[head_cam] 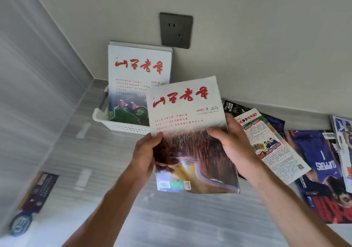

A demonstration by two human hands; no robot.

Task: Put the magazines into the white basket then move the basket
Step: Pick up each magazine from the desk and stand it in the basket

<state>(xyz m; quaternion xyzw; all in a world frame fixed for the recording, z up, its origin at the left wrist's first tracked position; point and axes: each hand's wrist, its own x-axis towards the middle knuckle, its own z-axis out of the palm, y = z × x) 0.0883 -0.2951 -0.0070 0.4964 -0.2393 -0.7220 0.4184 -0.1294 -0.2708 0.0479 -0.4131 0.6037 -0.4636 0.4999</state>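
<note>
I hold a magazine (188, 132) with red brush lettering and a dark red lower cover in both hands, upright in the air. My left hand (144, 151) grips its left edge and my right hand (232, 145) its right edge. Behind it, on the floor by the wall corner, stands the white basket (118, 125). Several similar magazines (137, 79) lean upright in it against the wall. More magazines lie flat on the floor at the right: a white leaflet-like one (274, 147) and a blue basketball one (323, 174).
A grey wall socket (176, 30) sits above the basket. Another magazine (342, 138) lies at the far right edge. A dark booklet (38, 191) and a round dark object (20, 224) rest on the grey floor at lower left.
</note>
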